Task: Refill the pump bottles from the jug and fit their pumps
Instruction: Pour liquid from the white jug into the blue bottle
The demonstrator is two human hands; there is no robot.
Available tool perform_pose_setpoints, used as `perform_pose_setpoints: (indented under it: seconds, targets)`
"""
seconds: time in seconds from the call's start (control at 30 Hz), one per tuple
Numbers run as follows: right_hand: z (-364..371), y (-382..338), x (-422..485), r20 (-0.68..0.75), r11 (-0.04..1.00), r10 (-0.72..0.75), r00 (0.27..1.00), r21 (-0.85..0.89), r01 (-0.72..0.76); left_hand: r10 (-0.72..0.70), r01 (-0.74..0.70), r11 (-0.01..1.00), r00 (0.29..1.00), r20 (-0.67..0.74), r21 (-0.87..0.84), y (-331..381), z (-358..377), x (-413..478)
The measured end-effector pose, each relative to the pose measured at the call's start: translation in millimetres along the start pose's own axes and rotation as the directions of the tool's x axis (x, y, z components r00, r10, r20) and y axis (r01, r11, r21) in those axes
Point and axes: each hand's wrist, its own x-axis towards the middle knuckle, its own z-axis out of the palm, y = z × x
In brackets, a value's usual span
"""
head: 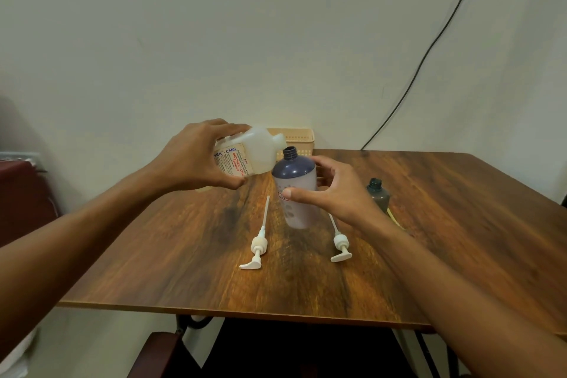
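- Lower centre of the frame: two white pumps lie flat on the wooden table [429, 224], dip tubes pointing away from you. Left pump [257, 250], right pump [340, 247]; neither is fitted yet.
- Centre: the blue pump bottle [296, 190] stands between the pumps, open-necked, leaning slightly. Your right hand [334, 193] wraps it, thumb across the front label, fingers curled round the far side: a steadying hold.
- Just left of it, mid-frame: your left hand [199, 159] grips the white translucent jug [250, 153] by its body, fingers closed round it. The jug is tipped with its spout just above and beside the blue bottle's neck. No liquid stream is visible; you cannot tell the fill level.
- Right of centre: a smaller dark grey bottle [378, 195] stands open, untouched, partly hidden by your right wrist.
- Far edge, behind the jug: a beige perforated basket [299, 138] against the wall.
- Step in hand, as judged: filling the first bottle.
- Next move calls for centring the spout over the narrow neck before tilting further; keep the bottle upright, since a lean risks spill.
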Motion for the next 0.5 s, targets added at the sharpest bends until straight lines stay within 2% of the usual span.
perform_pose_setpoints:
  seconds: [0.5]
  targets:
    - [2.0,-0.9,-1.8,0.005,1.000,0.031,1.000,0.006,-0.031,0.024,-0.026,0.998,0.999,0.045,0.054,0.5,-10.1,3.4]
